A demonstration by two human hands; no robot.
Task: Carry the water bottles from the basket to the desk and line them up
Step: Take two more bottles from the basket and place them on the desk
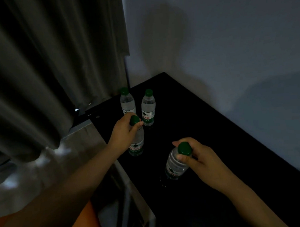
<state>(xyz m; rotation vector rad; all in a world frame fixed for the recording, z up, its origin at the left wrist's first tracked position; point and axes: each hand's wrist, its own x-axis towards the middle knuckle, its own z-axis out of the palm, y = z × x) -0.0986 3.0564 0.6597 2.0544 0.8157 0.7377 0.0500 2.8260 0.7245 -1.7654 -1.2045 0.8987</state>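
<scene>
The back-left bottle [127,102] and the back-right bottle [148,108] stand upright, close together, on the black desk [218,144]. Just in front of them the left hand [123,132] grips the third bottle [138,140] at its neck. Nearer, the right hand [203,161] holds the tilted fourth bottle [175,164] by its cap.

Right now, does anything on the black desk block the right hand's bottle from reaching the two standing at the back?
Nothing visible does. Bare black desk lies between the tilted clear green-capped plastic bottle in the right hand and the two upright bottles. The third bottle, gripped by the left hand, is left of that path.
</scene>
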